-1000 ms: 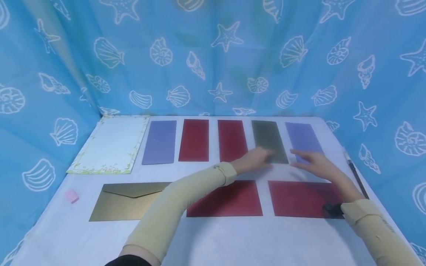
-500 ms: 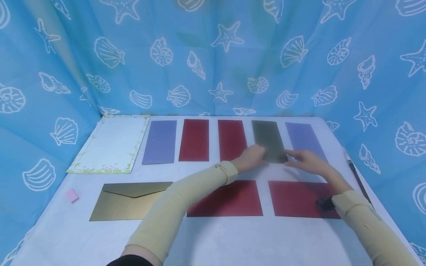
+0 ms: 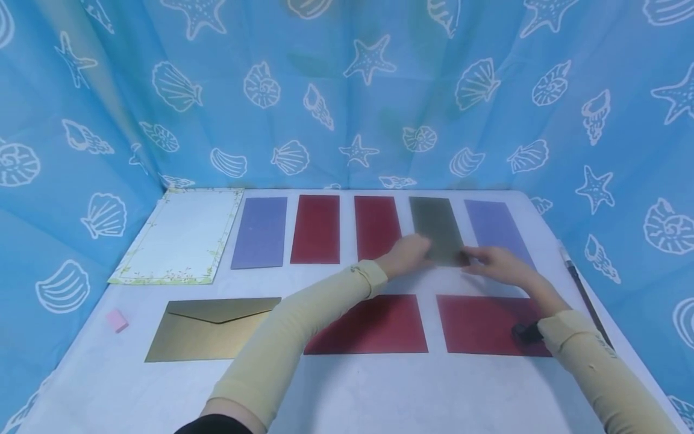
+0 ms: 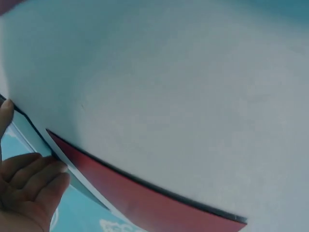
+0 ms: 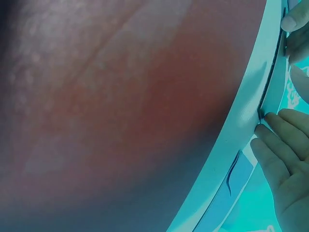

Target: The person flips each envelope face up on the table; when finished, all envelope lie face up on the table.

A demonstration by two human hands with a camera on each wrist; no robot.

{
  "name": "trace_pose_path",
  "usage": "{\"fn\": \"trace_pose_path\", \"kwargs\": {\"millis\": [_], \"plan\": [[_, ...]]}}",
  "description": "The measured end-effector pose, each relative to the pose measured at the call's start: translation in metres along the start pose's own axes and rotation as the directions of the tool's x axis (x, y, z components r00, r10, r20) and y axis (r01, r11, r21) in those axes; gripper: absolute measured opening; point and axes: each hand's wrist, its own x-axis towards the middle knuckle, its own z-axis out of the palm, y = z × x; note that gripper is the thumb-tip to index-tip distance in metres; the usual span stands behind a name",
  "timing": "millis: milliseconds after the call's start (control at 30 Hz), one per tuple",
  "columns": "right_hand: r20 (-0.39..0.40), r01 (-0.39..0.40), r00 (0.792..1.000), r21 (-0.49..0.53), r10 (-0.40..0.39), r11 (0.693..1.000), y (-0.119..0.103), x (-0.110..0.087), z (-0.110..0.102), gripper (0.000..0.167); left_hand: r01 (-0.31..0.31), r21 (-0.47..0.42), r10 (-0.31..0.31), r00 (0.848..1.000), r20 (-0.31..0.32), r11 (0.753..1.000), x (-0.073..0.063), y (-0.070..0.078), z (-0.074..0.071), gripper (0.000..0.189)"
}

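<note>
In the head view a dark olive envelope (image 3: 438, 220), a flat upright rectangle, lies in the back row. My left hand (image 3: 406, 256) is at its left near edge, fingertips against it. At the envelope's near right corner are the fingertips of my right hand (image 3: 500, 265). The left wrist view shows the left hand (image 4: 31, 181) with fingers extended and thumb apart, beside a dark edge. In the right wrist view the right hand (image 5: 287, 152) has straight fingers touching the envelope's corner. A purple envelope (image 3: 496, 226) lies partly behind my right hand.
Two red envelopes (image 3: 315, 229) and another purple one (image 3: 260, 232) share the back row with a floral-bordered sheet (image 3: 179, 235). In front lie a gold envelope (image 3: 211, 331) and wide red envelopes (image 3: 374, 331). A pink eraser (image 3: 117, 320) is left; a black pen (image 3: 585, 295) is right.
My left hand has drawn back slightly leftward from over the dark olive envelope to its edge. The right hand has moved left to its near right corner.
</note>
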Motion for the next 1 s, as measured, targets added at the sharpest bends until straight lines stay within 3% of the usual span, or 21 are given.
{"fn": "trace_pose_path", "kwargs": {"millis": [100,200,500,633,767,1000], "plan": [[-0.014,0.013,1.000,0.011,-0.013,1.000,0.002,0.000,-0.001,0.055,-0.021,0.094,0.019,1.000,0.023,0.995,0.003,0.000,0.000,0.022],[-0.032,0.016,0.999,0.039,-0.014,0.999,0.005,-0.001,-0.005,0.050,-0.029,0.134,0.023,0.999,0.048,0.991,0.005,0.000,0.000,0.019],[-0.067,-0.037,0.997,0.049,0.040,0.998,0.006,-0.007,-0.011,0.046,-0.037,0.102,0.035,0.999,0.027,0.994,-0.001,0.003,0.001,0.019],[-0.103,-0.008,0.995,0.023,0.011,1.000,0.004,-0.008,-0.008,0.043,-0.042,0.081,0.041,0.999,0.010,0.996,-0.003,0.005,0.003,0.020],[-0.149,0.035,0.988,0.002,-0.035,0.999,0.006,-0.006,-0.007,0.040,-0.085,0.059,0.085,0.996,-0.010,0.995,-0.002,0.010,0.005,0.028],[-0.180,0.012,0.984,0.100,0.007,0.995,0.002,-0.002,-0.008,0.040,-0.151,0.082,0.156,0.987,-0.050,0.985,-0.005,0.014,0.007,0.031]]}}
